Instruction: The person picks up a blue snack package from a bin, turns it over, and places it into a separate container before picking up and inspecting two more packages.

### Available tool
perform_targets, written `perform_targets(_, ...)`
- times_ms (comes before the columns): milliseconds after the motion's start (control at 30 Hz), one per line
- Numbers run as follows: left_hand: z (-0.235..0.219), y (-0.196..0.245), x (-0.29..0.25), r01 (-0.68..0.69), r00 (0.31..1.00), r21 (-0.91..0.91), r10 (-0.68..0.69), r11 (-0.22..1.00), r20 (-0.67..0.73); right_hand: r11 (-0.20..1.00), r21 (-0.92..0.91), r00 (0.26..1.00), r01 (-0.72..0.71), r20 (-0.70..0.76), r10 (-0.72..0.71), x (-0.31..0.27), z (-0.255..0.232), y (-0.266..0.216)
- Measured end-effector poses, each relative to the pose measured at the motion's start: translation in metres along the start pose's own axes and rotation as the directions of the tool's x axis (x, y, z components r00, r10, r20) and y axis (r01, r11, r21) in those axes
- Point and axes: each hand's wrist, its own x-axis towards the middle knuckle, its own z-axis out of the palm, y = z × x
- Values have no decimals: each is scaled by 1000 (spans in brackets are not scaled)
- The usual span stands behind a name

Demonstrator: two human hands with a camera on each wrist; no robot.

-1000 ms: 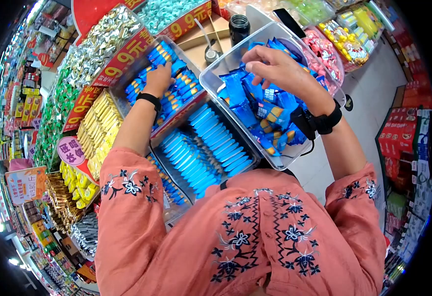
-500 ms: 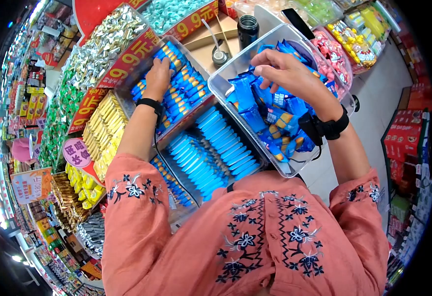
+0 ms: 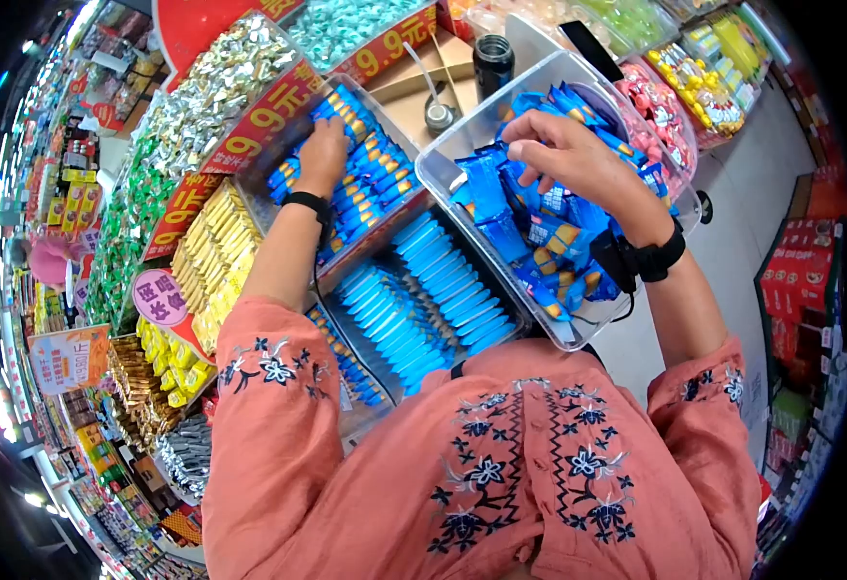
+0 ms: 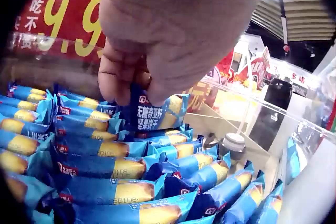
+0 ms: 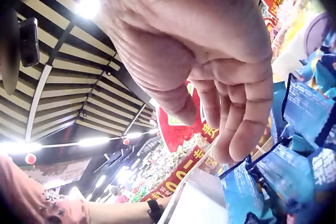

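The left hand (image 3: 322,158) is over the far part of a bin of blue snack packets (image 3: 365,184) standing in rows. In the left wrist view, the fingers and thumb of that hand (image 4: 131,71) pinch one blue packet (image 4: 157,112) at its upper edge, above the rows. The right hand (image 3: 573,159) hovers over a clear plastic tub (image 3: 420,174) heaped with loose blue packets (image 3: 491,193). Seen in the right wrist view, the right hand (image 5: 210,71) has loosely bent fingers and holds nothing, with loose packets (image 5: 283,176) beside and below the fingertips.
Light-blue packets (image 3: 452,290) fill a bin nearer the body. Behind the bins are a black bottle (image 3: 493,66), a cardboard tray (image 3: 409,82) and a dark phone-like object (image 3: 590,43). Yellow packets (image 3: 215,251) and red price signs (image 3: 269,111) stand at left.
The head view has shifted slightly, moving the bins rightward in the picture. The left hand stays over its bin, its fingers drawn in more than a second ago; the right hand remains above the tub.
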Motion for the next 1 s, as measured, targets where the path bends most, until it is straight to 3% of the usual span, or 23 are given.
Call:
perform_targets(233, -14, 9, -3, 0, 998, 121, -7, 993, 54, 999, 9, 999, 41, 26, -41, -3, 2, -3)
perform_targets(367, -18, 13, -6, 22, 999, 61, -24, 998, 34, 1000, 22, 999, 5, 51, -6, -7, 2, -7)
perform_targets(533, -6, 13, -2, 25, 998, 141, -33, 990, 53, 1000, 31, 1000, 3, 27, -4, -13, 3, -7)
perform_targets(633, 0, 14, -3, -38, 998, 105, 32, 994, 57, 999, 42, 999, -22, 30, 20, -14, 3, -8)
perform_targets(767, 7, 17, 0, 31, 998, 129, -38, 991, 56, 998, 23, 998, -54, 21, 54, -15, 2, -7)
perform_targets(1000, 2, 6, 0, -4, 999, 30, 3, 1000, 41, 997, 19, 996, -79, 32, 78, -13, 2, -7)
